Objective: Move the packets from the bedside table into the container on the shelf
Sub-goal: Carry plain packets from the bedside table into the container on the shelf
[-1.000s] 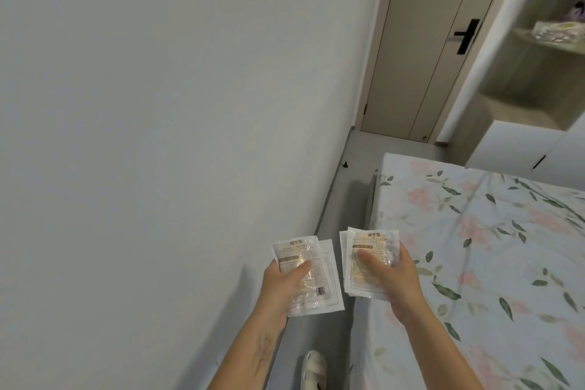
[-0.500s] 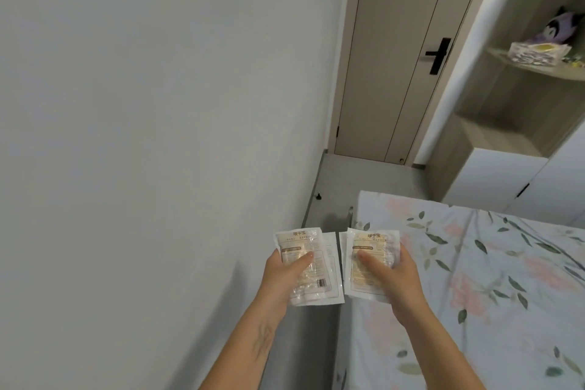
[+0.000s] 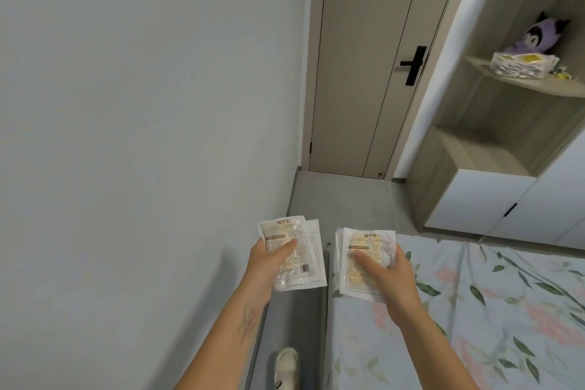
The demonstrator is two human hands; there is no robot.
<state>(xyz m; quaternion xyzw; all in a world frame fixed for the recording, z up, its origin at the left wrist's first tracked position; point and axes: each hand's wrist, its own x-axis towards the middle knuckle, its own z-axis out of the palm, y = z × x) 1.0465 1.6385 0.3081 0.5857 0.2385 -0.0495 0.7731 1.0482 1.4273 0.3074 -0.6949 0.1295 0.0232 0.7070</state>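
Fanning packets (image 3: 292, 250) above each hand's (image 3: 269, 266) thumb grip.

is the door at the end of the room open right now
No, the door sits shut flush in its frame, its black handle level, with no gap along either edge.

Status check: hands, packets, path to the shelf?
Left hand grips packets; right hand grips a second stack. Container on shelf ahead right. Floor between looks clear.

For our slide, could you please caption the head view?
Left hand and right hand each hold packets, facing the shelf container.
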